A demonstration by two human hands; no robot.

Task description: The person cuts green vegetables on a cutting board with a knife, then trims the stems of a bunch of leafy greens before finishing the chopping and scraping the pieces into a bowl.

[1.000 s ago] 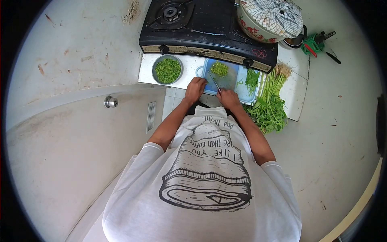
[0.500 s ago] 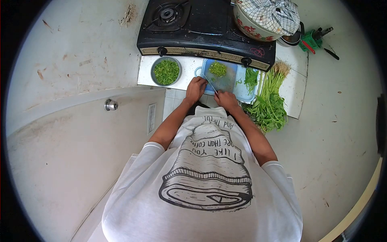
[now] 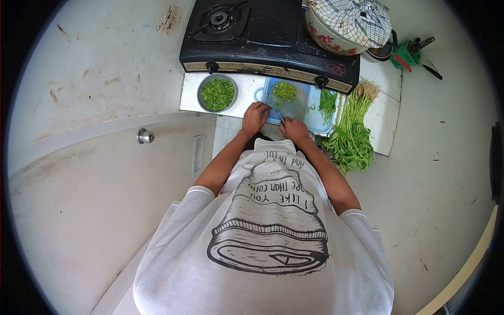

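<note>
Tiled counter (image 3: 247, 86); stove (image 3: 268, 37) behind, bowl (image 3: 217, 94) seemingly beside board (image 3: 296, 105).

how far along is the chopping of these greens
Done: a bowl full of chopped greens and a small pile on the cutting board. In hand: right hand holds the knife, left hand rests on the board. Left: a large bunch of uncut greens.

Stained pale wall (image 3: 105, 52), white tiled counter (image 3: 380, 113), grey door with knob (image 3: 144, 136).
</note>
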